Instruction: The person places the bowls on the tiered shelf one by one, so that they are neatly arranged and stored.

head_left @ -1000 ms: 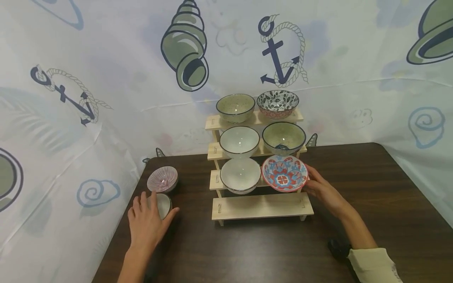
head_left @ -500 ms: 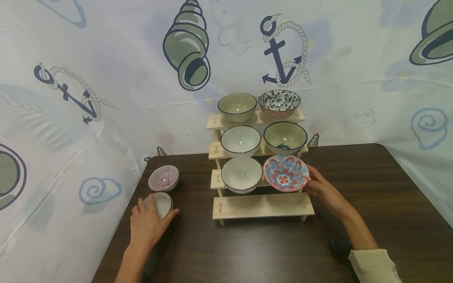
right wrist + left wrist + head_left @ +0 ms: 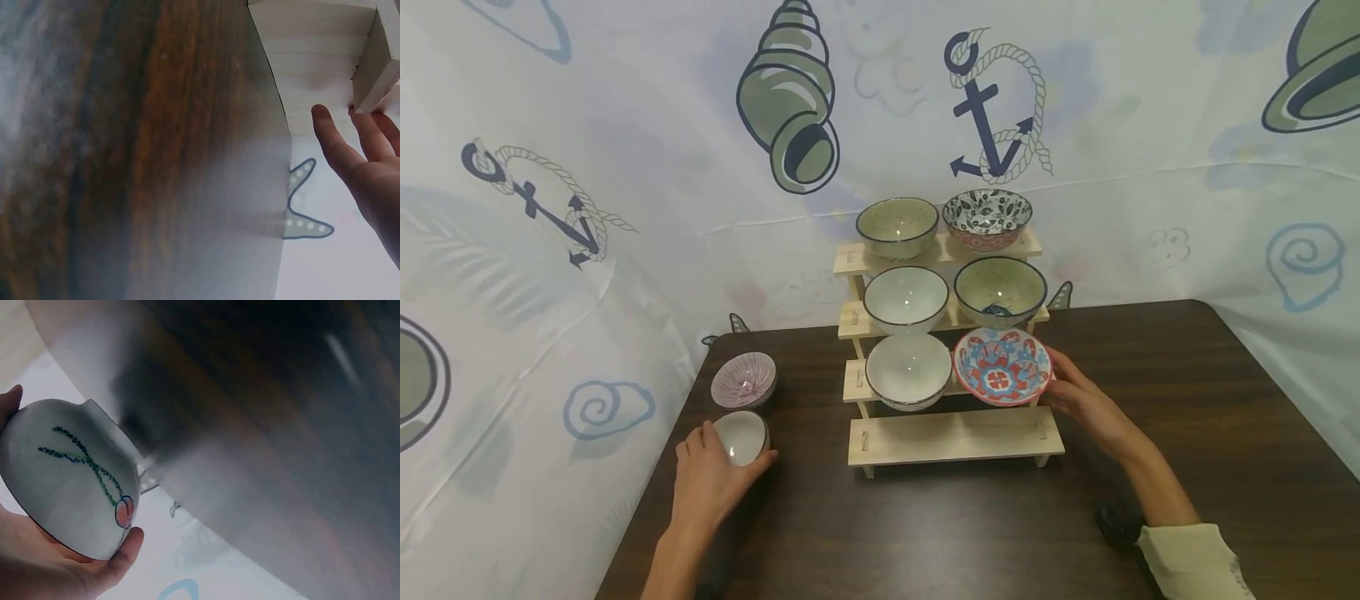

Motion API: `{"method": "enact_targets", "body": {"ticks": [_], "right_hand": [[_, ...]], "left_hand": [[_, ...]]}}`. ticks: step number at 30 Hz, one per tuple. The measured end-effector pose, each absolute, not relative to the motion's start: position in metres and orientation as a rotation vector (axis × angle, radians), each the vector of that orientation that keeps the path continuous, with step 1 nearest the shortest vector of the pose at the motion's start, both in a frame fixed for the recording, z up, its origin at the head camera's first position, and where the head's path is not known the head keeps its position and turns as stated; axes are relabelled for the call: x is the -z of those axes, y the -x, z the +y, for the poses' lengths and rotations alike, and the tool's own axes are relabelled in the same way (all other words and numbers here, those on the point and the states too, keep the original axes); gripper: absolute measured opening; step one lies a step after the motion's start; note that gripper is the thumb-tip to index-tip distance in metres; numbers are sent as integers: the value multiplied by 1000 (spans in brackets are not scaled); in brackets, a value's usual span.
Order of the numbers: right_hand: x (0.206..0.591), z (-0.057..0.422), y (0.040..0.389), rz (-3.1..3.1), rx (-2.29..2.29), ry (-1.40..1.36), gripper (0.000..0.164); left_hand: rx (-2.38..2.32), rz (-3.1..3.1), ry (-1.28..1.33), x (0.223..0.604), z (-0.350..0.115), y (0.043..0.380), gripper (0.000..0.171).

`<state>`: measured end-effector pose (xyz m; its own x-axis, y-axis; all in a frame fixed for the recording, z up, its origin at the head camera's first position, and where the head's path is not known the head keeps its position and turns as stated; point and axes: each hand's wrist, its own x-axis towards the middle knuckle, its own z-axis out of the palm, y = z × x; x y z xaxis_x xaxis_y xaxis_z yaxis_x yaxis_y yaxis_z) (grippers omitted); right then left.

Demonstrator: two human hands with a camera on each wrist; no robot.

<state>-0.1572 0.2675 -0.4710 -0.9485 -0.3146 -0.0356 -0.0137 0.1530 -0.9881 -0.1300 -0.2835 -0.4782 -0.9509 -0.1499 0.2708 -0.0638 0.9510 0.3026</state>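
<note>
In the head view my left hand (image 3: 709, 479) grips a small white bowl (image 3: 741, 439) at the table's left side, thumb on its right and fingers on its left. The left wrist view shows the outside of this white bowl (image 3: 69, 478), with a green twisted line and a pinkish mark, between thumb and fingers. My right hand (image 3: 1090, 407) is at the right edge of a red-and-blue patterned bowl (image 3: 1003, 367) on the wooden tiered stand (image 3: 955, 437). In the right wrist view, the right hand's fingers (image 3: 337, 140) extend fairly straight beside the stand; the thumb is hidden.
A purple-striped bowl (image 3: 744, 379) sits behind the small white one. Beside the patterned bowl stands a white bowl (image 3: 908, 371). Higher tiers carry another white bowl (image 3: 906, 298), a green bowl (image 3: 1000, 290), a speckled bowl (image 3: 897, 227) and a floral bowl (image 3: 987, 218). A printed cloth hangs behind.
My left hand has drawn its fingers in around the small white bowl, leaving more of the bowl's inside visible. The right hand stays at the patterned bowl.
</note>
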Motion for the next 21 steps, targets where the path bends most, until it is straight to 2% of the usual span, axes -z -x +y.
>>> {"method": "enact_targets", "body": {"ticks": [21], "right_hand": [[474,268,156,2192,1898,358,61]], "left_hand": [[589,-2721,-17,429,-257,108,114]]}}
